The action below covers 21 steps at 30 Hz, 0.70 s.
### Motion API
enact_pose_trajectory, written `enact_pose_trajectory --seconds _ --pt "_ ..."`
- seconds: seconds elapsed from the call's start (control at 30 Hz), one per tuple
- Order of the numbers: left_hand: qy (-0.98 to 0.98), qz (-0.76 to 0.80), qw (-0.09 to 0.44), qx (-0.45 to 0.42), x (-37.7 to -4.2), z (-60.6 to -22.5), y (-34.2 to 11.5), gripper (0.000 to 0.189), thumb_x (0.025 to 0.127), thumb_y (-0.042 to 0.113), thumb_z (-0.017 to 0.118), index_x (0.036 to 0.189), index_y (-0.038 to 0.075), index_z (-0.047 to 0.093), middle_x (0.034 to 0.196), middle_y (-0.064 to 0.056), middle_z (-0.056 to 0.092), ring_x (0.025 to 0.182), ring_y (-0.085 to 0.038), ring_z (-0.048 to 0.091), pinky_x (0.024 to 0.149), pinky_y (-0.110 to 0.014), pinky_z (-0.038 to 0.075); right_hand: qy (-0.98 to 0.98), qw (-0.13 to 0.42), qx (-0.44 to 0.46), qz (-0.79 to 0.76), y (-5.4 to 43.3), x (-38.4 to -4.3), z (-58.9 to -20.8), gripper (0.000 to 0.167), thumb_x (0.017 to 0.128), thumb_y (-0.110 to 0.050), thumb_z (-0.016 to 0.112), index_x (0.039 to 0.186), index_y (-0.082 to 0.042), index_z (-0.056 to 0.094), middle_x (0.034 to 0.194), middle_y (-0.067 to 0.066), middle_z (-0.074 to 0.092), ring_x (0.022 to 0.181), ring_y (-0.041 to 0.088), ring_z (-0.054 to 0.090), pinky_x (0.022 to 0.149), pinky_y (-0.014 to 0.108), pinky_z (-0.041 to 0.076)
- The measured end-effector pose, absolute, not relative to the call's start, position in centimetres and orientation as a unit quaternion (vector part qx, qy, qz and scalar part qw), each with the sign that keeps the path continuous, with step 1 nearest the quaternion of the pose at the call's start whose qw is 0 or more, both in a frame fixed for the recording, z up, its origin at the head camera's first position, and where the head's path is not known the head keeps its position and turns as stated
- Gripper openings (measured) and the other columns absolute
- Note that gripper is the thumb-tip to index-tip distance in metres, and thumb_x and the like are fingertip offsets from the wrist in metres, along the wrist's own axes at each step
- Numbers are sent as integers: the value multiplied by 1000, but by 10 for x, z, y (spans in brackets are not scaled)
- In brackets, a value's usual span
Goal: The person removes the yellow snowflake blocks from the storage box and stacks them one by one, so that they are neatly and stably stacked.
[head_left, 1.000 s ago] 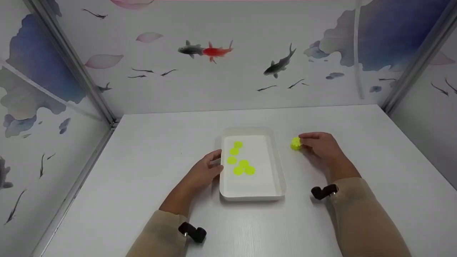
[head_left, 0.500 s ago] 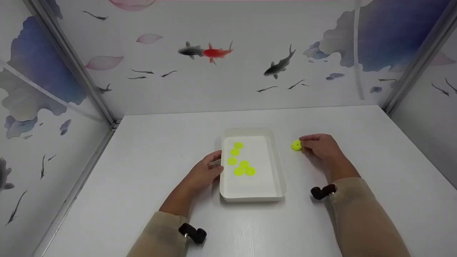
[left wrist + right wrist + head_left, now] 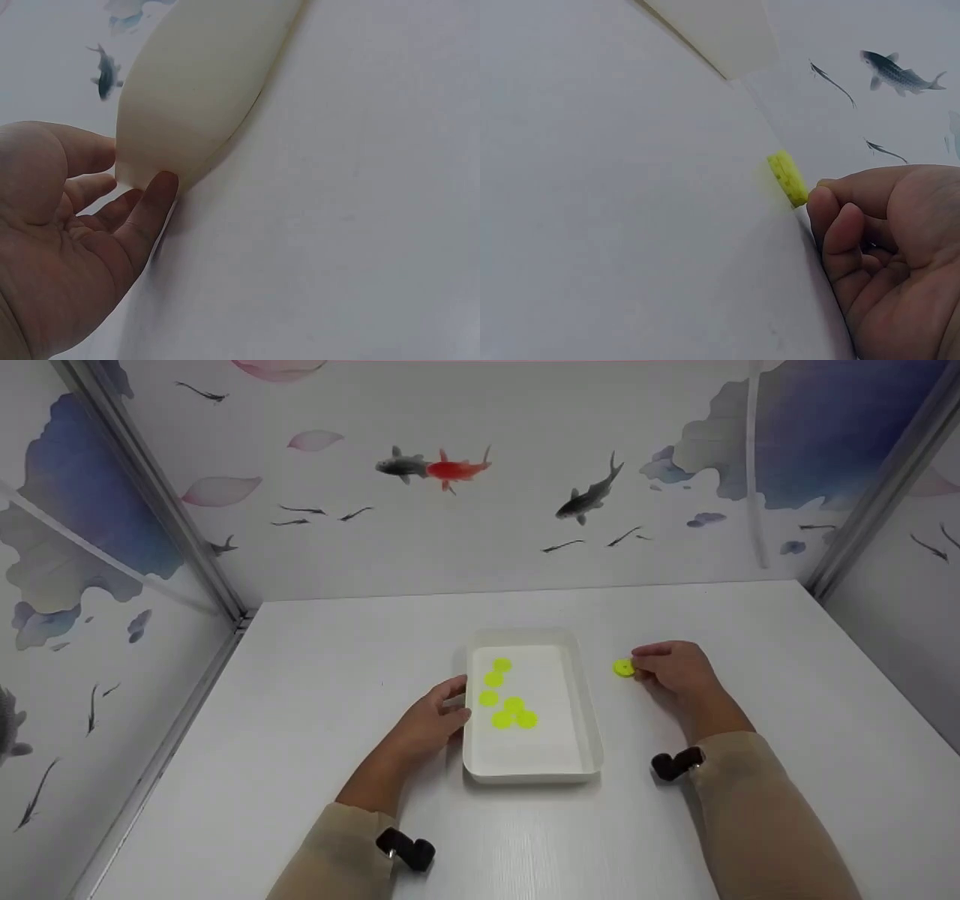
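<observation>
A white rectangular tray [image 3: 559,750] lies on the table. Several flat yellow-green rounds [image 3: 526,719] are scattered over the left half of its floor. My left hand [image 3: 424,727] touches the outside of the tray's left wall with its fingertips and thumb, seen closer on the cream-coloured tray side [image 3: 187,97] in the left wrist view. To the right of the tray, my right hand [image 3: 679,671] pinches the edge of a yellow-green disc [image 3: 623,668] with a small central mark. In the right wrist view this disc [image 3: 786,178] shows a thick, notched rim; the fingertips hide its near edge.
The white table [image 3: 315,675] extends around the tray on all sides. Printed panels with fish rise at the back [image 3: 337,555] and both sides. A black device [image 3: 405,849] sits at the left wrist, another black device [image 3: 677,764] at the right.
The disc in my right hand has turned: its bumpy, studded face showed before, and a smoother face with a central mark shows now. The left hand and tray have stayed put.
</observation>
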<state>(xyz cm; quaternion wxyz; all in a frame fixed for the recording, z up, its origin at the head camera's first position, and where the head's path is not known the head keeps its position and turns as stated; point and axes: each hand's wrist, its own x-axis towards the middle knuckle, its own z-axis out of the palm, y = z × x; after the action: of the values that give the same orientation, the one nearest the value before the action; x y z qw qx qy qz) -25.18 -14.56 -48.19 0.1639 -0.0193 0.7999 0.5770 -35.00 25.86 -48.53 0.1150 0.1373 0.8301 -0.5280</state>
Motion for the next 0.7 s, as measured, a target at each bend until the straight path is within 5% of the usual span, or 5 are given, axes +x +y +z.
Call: enact_pose_trajectory --seconds 0.53,0.7 --pt "813 559 159 -27 -255 -486 -146 63 107 25 64 165 35 41 169 5 43 154 -22 50 123 -45 47 775 109 171 -598 257 -349 -487 41 103 -30 73 142 -16 66 148 10 56 125 25 58 100 24 59" --pt "816 555 156 -21 -255 -486 -146 63 107 25 64 165 34 40 169 6 44 154 -22 50 125 -46 45 799 101 151 -573 256 -348 -480 40 105 -34 70 142 -19 67 146 7 58 122 22 57 96 20 57"
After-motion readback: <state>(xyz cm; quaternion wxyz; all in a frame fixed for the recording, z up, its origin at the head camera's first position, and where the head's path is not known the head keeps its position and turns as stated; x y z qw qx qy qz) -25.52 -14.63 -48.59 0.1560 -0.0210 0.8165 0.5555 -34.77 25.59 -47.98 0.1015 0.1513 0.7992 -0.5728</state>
